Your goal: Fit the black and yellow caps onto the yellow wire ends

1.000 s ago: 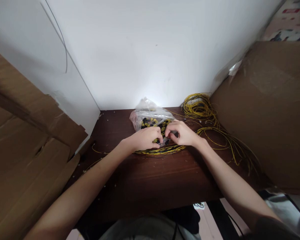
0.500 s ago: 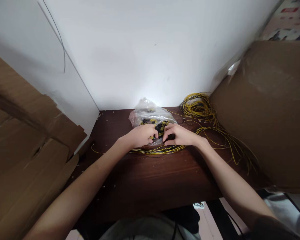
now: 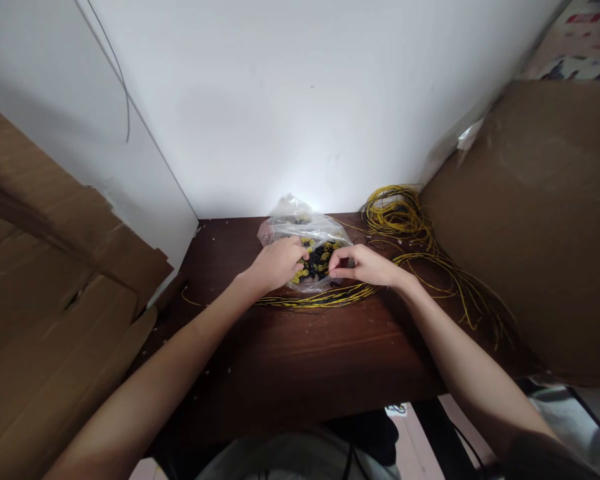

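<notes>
Torn brown cardboard (image 3: 55,320), along left side. White wall (image 3: 305,120), upright behind dark brown surface (image 3: 310,353). Thin dark wire (image 3: 116,60), curved, upper left. Large brown carton (image 3: 535,227), right side, clear plastic (image 3: 465,139) at upper edge. Printed panel (image 3: 570,47) with red label (image 3: 584,19), above carton. Pinkish floor (image 3: 419,443), below.

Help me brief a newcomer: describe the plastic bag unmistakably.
Find the dark table against the white wall. At the left hand and right hand lies the plastic bag: unlike the yellow wires, it's translucent, holding small black and yellow pieces.
</notes>
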The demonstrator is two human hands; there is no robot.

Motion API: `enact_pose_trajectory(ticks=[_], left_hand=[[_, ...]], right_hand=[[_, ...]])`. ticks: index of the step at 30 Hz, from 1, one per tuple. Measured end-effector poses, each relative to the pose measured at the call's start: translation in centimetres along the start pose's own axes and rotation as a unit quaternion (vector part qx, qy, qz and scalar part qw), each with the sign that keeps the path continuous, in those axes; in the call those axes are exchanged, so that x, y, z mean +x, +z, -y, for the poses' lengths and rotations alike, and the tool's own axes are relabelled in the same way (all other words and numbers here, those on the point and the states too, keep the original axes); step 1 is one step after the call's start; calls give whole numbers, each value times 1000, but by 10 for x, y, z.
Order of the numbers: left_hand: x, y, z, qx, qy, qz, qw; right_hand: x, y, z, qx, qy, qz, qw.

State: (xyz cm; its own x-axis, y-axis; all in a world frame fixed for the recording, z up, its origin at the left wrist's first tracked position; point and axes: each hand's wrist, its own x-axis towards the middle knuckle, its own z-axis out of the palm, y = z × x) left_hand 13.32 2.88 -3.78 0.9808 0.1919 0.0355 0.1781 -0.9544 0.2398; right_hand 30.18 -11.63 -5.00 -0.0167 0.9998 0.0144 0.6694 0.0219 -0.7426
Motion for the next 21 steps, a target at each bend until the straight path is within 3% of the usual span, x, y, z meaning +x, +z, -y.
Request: enact_pose_trajectory(ticks=[21], left_hand=[[-2, 3, -5, -4, 53, 21, 998]], right_hand=[[1, 3, -1, -96, -11, 62, 993]])
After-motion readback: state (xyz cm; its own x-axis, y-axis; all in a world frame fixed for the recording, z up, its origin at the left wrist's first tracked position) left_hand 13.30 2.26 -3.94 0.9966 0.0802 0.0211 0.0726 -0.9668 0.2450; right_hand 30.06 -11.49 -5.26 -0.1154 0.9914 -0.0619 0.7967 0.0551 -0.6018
